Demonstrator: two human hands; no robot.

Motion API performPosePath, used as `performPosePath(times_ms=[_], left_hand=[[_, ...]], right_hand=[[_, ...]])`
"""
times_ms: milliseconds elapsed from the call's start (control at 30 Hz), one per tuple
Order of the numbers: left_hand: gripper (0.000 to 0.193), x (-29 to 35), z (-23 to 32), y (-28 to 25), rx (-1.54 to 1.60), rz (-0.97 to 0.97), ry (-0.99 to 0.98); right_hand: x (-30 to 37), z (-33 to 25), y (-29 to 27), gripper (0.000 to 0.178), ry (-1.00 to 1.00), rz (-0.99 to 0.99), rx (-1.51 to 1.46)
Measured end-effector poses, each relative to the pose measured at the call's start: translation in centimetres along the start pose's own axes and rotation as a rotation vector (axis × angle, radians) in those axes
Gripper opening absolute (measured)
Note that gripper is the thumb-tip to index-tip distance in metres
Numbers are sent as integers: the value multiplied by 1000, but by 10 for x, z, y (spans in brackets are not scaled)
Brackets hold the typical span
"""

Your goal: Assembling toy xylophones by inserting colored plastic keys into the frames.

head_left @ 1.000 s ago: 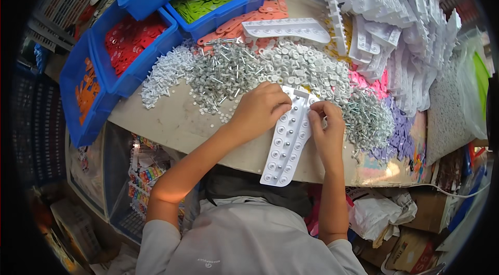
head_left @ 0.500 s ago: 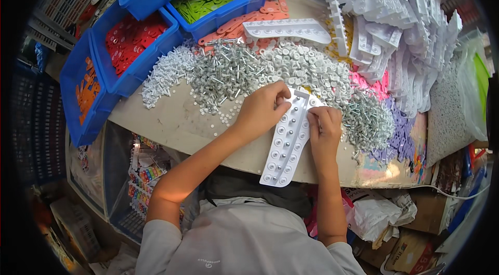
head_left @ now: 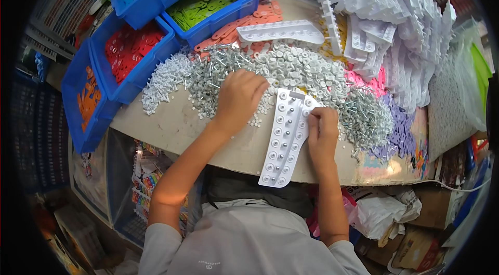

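Overhead, both hands press the white strip (head_left: 286, 137) on a cluttered table (head_left: 171, 129).

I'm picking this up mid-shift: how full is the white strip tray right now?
Most wells of the white strip tray already hold a metal piece. In hand: the right hand presses at its upper right edge while the left hand reaches into the screw pile. How many wells remain is unclear.

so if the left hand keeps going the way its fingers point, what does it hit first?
The left hand points up and away over the table. It likely meets the heap of small white round caps and mixed metal screws right at its fingertips; depth is unclear.
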State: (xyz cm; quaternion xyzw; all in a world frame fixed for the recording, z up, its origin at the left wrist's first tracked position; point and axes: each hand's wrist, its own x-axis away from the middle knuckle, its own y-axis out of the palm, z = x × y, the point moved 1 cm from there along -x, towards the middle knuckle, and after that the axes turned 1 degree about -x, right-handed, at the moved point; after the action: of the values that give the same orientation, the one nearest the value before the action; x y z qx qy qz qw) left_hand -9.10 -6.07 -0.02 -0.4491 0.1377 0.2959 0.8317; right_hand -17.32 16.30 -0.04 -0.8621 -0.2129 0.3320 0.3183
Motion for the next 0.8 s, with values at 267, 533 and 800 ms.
performPosePath(times_ms=[267,533,800], left_hand=[[6,-3,-8,17,-10,-88,129],[5,-6,-7,26,-83,-138,233],[10,2,-9,25,-184,-141,287]], right_hand=[[7,11,-50,7,273,49,90],[18,8,-53,9,190,-13,268],[-7,22,-24,14,91,-54,222]])
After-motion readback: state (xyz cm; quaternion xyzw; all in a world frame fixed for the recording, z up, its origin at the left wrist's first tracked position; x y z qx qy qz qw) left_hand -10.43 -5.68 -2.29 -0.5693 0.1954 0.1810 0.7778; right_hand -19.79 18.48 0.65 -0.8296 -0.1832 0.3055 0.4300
